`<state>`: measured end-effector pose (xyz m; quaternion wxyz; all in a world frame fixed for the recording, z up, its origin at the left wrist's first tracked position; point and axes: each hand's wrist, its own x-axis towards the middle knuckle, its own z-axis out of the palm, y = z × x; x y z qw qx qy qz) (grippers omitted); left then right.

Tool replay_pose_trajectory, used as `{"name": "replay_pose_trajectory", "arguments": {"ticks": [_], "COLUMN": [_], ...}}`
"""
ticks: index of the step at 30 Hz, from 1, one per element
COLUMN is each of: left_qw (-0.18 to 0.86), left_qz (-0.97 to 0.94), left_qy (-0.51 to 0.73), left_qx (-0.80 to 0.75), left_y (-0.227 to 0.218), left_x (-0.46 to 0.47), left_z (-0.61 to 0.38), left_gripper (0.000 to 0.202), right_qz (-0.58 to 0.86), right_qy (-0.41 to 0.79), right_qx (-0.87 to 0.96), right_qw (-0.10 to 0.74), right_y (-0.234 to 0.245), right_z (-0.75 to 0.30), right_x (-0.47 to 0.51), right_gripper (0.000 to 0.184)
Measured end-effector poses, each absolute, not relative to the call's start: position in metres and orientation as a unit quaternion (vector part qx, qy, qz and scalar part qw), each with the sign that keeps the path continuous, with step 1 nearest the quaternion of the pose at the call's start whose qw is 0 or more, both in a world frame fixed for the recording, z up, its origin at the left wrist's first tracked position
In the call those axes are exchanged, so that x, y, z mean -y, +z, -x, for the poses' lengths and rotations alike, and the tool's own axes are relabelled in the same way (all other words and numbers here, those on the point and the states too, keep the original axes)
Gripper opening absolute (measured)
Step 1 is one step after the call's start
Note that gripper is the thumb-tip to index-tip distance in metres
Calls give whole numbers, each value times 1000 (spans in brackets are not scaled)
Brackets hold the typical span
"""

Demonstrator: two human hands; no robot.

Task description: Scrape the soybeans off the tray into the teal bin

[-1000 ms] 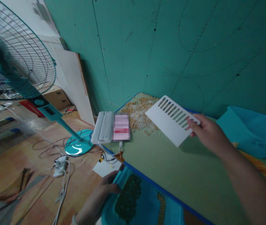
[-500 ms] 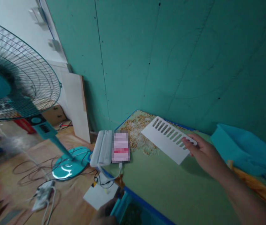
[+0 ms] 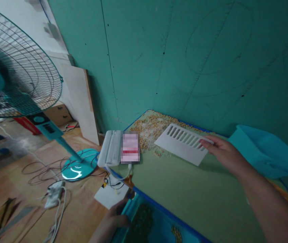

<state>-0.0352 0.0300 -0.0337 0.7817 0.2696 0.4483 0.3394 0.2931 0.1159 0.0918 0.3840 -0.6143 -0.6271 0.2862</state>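
Observation:
My right hand point(image 3: 218, 146) grips one end of a flat white slotted plate point(image 3: 178, 150), thumb on top. The plate is tilted over the green tabletop point(image 3: 194, 192), its far edge near a spread of small tan beads or beans point(image 3: 147, 126) mixed with whitish bits. At the lower edge, my left hand point(image 3: 116, 217) is closed on the left rim of a blue bin point(image 3: 134, 209) below the table's front edge. Inside the bin lie a dark green heap point(image 3: 141, 221) and a small patch of tan pieces point(image 3: 176, 233).
A white case point(image 3: 110, 148) and a cabled, blurred-screen phone point(image 3: 130, 148) lie at the table's left edge. A light-blue bin point(image 3: 263, 152) stands at the right. On the left are a standing fan point(image 3: 50, 125), loose cables and a power strip point(image 3: 54, 194). A green wall point(image 3: 139, 60) closes the back.
The view has tipped down a little, showing more of the lower bin and its tan pieces. My right hand still holds the slotted plate, now tilted flatter to view.

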Motion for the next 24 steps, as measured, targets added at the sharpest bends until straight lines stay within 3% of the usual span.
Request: {"name": "replay_pose_trajectory", "arguments": {"ticks": [6,24], "left_qw": [778,800], "left_qz": [-255,-224], "left_qy": [325,320], "left_qx": [-473,-456], "left_y": [-37,-22], "left_x": [-27,-25], "left_z": [36,31], "left_gripper": [37,50], "right_qz": [629,621], "right_qy": [239,334], "right_qx": [648,598], "right_qw": [357,380], "right_y": [89,74], "right_z": [-282,-293], "right_x": [-114,-122], "right_gripper": [27,27]}}
